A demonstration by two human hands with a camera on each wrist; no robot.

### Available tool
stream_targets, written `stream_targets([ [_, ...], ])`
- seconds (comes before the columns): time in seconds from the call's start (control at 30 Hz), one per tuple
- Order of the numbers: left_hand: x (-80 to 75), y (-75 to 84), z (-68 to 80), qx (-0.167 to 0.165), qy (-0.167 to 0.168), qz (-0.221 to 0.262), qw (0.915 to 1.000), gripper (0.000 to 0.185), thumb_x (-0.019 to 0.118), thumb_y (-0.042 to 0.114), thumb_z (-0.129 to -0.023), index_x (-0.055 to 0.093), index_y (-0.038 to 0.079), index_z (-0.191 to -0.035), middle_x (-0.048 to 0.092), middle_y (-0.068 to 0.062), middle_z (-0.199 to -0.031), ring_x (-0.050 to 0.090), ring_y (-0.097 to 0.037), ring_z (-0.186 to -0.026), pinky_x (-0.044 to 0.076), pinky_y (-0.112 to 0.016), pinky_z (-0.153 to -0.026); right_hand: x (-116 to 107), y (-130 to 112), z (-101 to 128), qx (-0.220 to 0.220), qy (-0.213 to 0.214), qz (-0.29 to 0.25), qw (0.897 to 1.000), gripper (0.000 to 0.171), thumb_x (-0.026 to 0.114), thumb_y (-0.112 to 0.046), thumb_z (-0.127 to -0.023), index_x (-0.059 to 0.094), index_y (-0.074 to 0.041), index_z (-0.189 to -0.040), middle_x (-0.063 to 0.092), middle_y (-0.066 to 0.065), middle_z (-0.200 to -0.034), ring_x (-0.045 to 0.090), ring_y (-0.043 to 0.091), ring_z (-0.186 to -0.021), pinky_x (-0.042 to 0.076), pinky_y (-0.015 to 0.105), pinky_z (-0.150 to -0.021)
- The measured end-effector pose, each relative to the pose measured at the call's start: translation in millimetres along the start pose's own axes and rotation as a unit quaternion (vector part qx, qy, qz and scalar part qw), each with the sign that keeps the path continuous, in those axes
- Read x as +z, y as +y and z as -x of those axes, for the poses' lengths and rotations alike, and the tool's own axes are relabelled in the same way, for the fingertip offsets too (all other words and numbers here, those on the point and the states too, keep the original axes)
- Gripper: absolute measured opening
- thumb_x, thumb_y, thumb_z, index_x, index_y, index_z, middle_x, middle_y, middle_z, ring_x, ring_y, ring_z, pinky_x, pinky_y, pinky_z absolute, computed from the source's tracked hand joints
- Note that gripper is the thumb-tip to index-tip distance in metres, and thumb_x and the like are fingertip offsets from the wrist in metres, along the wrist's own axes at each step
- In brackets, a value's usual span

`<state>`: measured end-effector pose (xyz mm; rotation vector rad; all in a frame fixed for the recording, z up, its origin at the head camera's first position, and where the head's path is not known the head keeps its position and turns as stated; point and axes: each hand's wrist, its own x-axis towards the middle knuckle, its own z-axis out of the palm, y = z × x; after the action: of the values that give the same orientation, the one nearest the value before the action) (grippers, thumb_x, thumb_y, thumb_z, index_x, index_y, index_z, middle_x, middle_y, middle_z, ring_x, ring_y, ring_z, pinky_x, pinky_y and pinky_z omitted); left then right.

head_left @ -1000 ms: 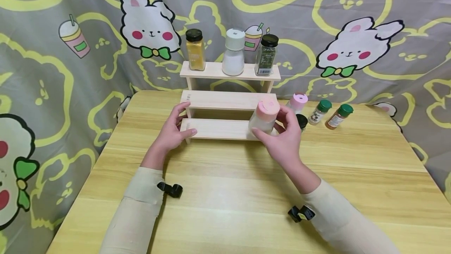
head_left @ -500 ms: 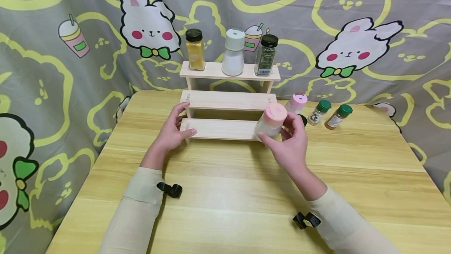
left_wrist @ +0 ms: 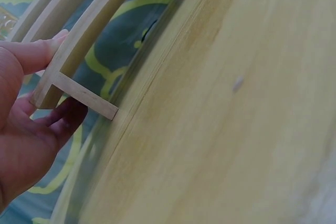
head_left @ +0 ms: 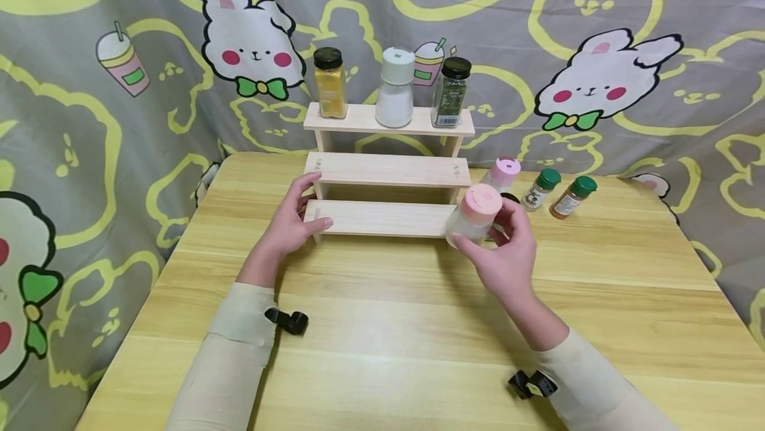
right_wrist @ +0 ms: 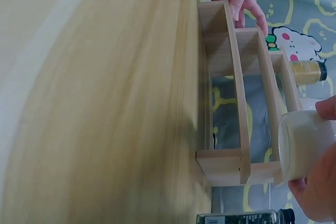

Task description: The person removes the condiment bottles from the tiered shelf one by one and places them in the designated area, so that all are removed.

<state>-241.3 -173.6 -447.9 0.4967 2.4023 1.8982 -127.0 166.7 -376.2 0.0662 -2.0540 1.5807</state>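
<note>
— Gripping a pink-capped jar, the right hand has thumb and fingers wrapped round its frosted body, holding it just off the right end of the lowest step of the wooden rack.

— And the other one?

— The left hand is on the rack's left end, thumb along the front edge of the bottom step and fingers curled round the upright behind it. Steadying it, I'd say.

— So which step is this?

— Looks like the carry, with the jar in the air and not set down on anything. The top shelf already carries a yellow spice jar, a white shaker and a dark herb jar; the middle and bottom steps are bare.

— What does the next move need?

— My guess: lifting the jar over the step's edge and lowering it flat, upright, so it doesn't tip. The boards are narrow, so it wants a centred set-down before the fingers let go.

— Anything else waiting?

— On the worktop beside the rack's right end: another pink-capped jar, two green-capped bottles, and a black-lidded one mostly hidden behind the hand.
</note>
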Motion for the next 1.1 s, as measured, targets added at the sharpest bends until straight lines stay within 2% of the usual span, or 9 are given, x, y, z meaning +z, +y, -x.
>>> stream_targets([
  [0.27,-0.4,-3.3,-0.1,0.009,0.001,-0.005,0.9999,0.089,0.074,-0.011,-0.084,0.034,0.027,-0.154,0.026,-0.009,-0.157,0.041,-0.038,-0.132,0.039,-0.054,-0.103,-7,5,3,0.006,0.007,-0.007,1.000,0.067,0.084,0.018,-0.066,0.051,0.012,-0.124,0.060,0.010,-0.117,0.058,0.019,-0.102,0.052,0.026,-0.087],
  [0.57,-0.1,-0.6,0.3,0.003,-0.001,-0.002,1.0000,0.089,0.072,-0.014,-0.084,0.030,0.019,-0.155,0.024,-0.013,-0.158,0.038,-0.042,-0.134,0.037,-0.055,-0.104,-14,10,6,0.010,0.011,-0.017,1.000,0.067,0.082,0.020,-0.065,0.050,0.013,-0.124,0.059,0.008,-0.116,0.058,0.019,-0.103,0.052,0.026,-0.089],
  [0.67,0.9,7.5,2.2,0.000,-0.005,0.005,1.0000,0.088,0.071,-0.016,-0.083,0.030,0.014,-0.155,0.022,-0.016,-0.158,0.036,-0.046,-0.134,0.036,-0.057,-0.104,-17,13,7,0.015,0.015,-0.017,1.000,0.068,0.083,0.020,-0.065,0.051,0.012,-0.125,0.059,0.008,-0.117,0.058,0.020,-0.103,0.052,0.026,-0.089],
  [0.73,0.8,7.1,2.2,0.003,-0.005,0.005,1.0000,0.088,0.071,-0.016,-0.083,0.029,0.014,-0.155,0.022,-0.017,-0.158,0.036,-0.047,-0.133,0.037,-0.057,-0.104,-20,21,7,0.019,0.019,-0.018,0.999,0.070,0.084,0.019,-0.065,0.052,0.010,-0.126,0.059,0.006,-0.117,0.058,0.020,-0.104,0.052,0.026,-0.089],
  [0.87,1.6,17.0,5.1,0.006,-0.007,0.009,0.9999,0.087,0.071,-0.016,-0.083,0.030,0.012,-0.154,0.023,-0.018,-0.158,0.036,-0.049,-0.133,0.038,-0.057,-0.103,-25,31,8,0.027,0.026,-0.016,0.999,0.071,0.085,0.019,-0.064,0.053,0.008,-0.127,0.060,0.005,-0.118,0.058,0.021,-0.104,0.052,0.025,-0.089],
  [0.97,2.3,26.7,7.5,0.000,-0.009,0.010,0.9999,0.085,0.070,-0.017,-0.083,0.031,0.010,-0.153,0.023,-0.019,-0.157,0.036,-0.050,-0.133,0.037,-0.057,-0.103,-27,25,11,0.033,0.030,-0.008,0.999,0.070,0.084,0.019,-0.065,0.052,0.010,-0.126,0.060,0.006,-0.117,0.058,0.020,-0.104,0.052,0.024,-0.089],
  [1.1,2.2,28.3,8.0,-0.001,-0.010,0.007,0.9999,0.084,0.070,-0.016,-0.084,0.030,0.009,-0.153,0.023,-0.020,-0.157,0.036,-0.050,-0.133,0.038,-0.056,-0.103,-31,19,13,0.041,0.036,-0.001,0.999,0.067,0.082,0.020,-0.065,0.051,0.012,-0.123,0.059,0.005,-0.116,0.058,0.018,-0.103,0.051,0.024,-0.088],
])
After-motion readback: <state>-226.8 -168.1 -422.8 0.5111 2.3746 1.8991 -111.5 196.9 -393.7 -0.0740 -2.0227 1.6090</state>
